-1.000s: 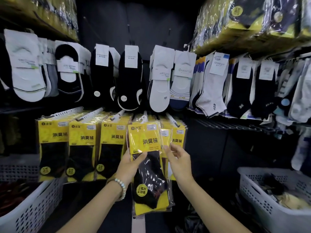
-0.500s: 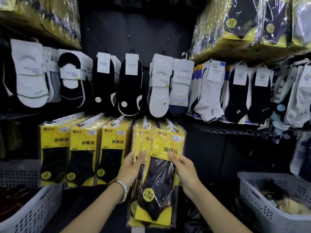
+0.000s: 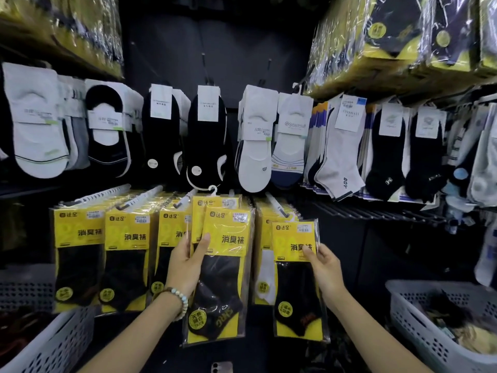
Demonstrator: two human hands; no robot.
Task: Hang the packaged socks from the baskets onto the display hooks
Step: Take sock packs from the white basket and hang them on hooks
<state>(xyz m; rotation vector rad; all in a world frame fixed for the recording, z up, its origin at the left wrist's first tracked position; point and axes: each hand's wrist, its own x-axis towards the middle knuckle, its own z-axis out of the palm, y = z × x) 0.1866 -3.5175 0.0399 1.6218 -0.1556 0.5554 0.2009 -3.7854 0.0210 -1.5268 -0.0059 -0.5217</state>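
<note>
Dark display wall: loose socks in upper row, hanging packs on display hooks below. Left hand grips bunch of packs by left edge, thumb on front. Right hand pinches single pack by right edge, just beside bunch. Left basket, right basket low at sides.

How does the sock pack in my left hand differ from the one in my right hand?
The left hand grips the left pack, with a second pack behind it; the right hand pinches the right pack alone. The left pack's sock bears yellow lettering, the right pack's orange. Both have a yellow card, a black sock and clear wrap.
</note>
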